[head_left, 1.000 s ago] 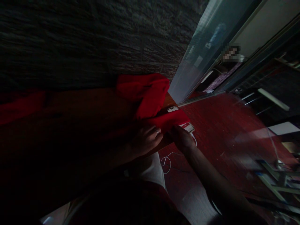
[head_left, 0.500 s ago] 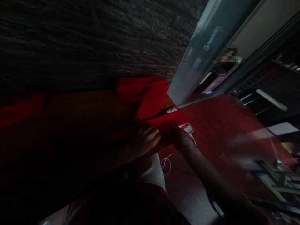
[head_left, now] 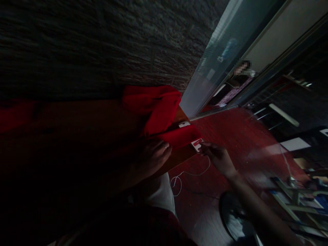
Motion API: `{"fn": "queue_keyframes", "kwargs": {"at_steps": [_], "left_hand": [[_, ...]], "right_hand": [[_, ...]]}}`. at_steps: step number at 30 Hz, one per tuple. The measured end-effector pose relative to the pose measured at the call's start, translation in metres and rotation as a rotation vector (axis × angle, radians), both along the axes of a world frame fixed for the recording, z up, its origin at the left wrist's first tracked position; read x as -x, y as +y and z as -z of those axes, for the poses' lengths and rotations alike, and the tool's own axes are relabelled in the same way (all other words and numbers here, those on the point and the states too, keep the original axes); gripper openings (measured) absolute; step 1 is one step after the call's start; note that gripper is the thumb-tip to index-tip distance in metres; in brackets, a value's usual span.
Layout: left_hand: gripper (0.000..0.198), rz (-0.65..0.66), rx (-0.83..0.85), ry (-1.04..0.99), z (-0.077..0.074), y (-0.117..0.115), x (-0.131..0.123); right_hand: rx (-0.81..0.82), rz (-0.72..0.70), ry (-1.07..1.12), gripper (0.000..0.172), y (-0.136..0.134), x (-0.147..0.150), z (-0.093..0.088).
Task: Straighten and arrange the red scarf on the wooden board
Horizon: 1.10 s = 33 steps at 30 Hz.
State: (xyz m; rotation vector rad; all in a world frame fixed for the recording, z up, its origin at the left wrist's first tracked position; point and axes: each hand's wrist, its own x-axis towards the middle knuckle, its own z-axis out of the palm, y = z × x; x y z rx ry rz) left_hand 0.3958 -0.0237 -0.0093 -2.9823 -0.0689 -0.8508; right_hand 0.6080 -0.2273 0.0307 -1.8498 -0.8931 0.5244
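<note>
Nearest, below the crumpled bright red cloth (head_left: 156, 107), a thin white cable (head_left: 191, 173) droops off the edge of the brown wooden bench (head_left: 179, 157) and loops over the dark red floor (head_left: 230, 130), probably slack because its device lies right at the corner. The left hand (head_left: 153, 155), ringed, rests with bent fingers on the cloth's flat lower fold, seemingly pinning it down; whether it grips fabric I cannot tell. Right of that fold, the right hand (head_left: 217, 158) stretches its fingers to the small white-and-red flat device (head_left: 196, 144), touching its edge; a pinch is too dim to tell. Beyond the cloth's right side lie a second small white device (head_left: 184, 124) and a frosted glass sliding door (head_left: 205, 82)
</note>
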Motion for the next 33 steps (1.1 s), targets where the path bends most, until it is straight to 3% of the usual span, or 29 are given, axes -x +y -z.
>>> {"fn": "queue_keyframes", "kwargs": {"at_steps": [3,7,14,33], "left_hand": [[0.021,0.027,-0.002,0.04,0.002,0.002,0.001],[0.02,0.029,0.032,0.089,0.0,0.003,0.001],[0.02,0.059,0.043,0.066,-0.002,0.006,0.002],[0.016,0.094,0.123,0.039,-0.004,0.007,0.001]], "right_hand": [[0.016,-0.136,-0.637,0.021,0.004,-0.034,-0.009],[0.01,-0.419,-0.954,0.022,0.025,-0.066,-0.017],[0.069,-0.695,-1.037,0.024,0.046,-0.081,-0.02],[0.132,-0.781,-1.388,0.022,0.051,-0.071,-0.027]]}}
